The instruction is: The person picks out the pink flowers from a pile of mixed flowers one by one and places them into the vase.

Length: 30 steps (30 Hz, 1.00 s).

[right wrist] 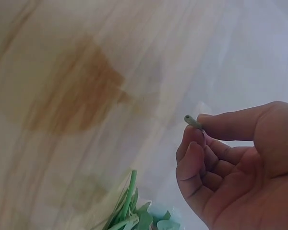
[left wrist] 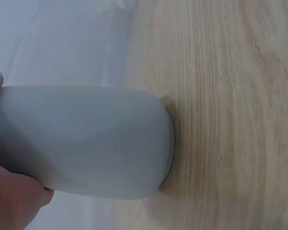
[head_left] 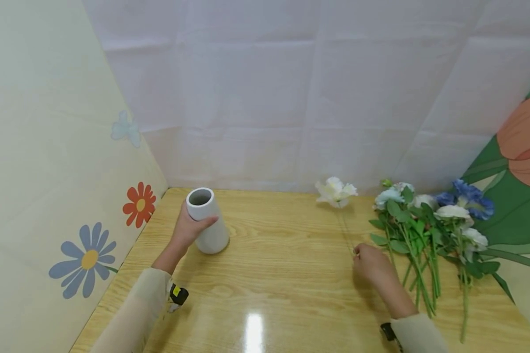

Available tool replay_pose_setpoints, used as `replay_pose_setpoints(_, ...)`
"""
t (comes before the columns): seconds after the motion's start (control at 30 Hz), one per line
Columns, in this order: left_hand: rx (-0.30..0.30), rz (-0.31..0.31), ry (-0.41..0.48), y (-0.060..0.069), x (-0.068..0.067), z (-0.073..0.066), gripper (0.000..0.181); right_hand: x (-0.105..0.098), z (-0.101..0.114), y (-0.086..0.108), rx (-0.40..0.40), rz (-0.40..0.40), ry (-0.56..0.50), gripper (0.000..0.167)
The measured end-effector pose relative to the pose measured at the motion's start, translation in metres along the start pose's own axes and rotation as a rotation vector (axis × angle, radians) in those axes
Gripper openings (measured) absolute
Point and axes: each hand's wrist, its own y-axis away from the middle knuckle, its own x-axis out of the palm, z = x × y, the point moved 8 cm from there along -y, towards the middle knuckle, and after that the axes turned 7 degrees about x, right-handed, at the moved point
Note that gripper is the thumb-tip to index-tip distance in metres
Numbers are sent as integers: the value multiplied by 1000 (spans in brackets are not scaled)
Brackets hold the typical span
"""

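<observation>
A white vase [head_left: 213,236] stands on the table at the left, its dark round mouth uncovered. My left hand [head_left: 190,229] grips it near the rim, thumb across the front. In the left wrist view the vase's base meets the wood, and part of the thumb [left wrist: 19,196] shows at the edge. Right of the middle, my right hand [head_left: 374,264] pinches the thin stem of a white flower [head_left: 335,192], whose bloom points toward the back wall. The cut stem end [right wrist: 192,121] pokes out between thumb and curled fingers in the right wrist view.
To the right lies a bunch of flowers with green stems [head_left: 419,260], including a blue bloom [head_left: 470,198] and several white ones. A pale cloth wall [head_left: 265,122] borders the wooden table [head_left: 282,279] at the back. Printed panels flank both sides.
</observation>
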Motion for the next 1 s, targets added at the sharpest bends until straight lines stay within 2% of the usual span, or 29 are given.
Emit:
replay_pose_setpoints(0.37,16,27,4,5,14,-3,92,11,7,-1,-12,39,12,26)
replay_pose_setpoints(0.57,51,46,26,9,24,-5,89,14,7,-2,-20,60,22,22)
replay_pose_setpoints(0.73,40,72,22,14,34,-7,90,14,3,-2,-26,59,28,27)
replay_pose_setpoints(1.0,34,104,11,21,45,-8,89,10,-10,2,31,106,-27,36)
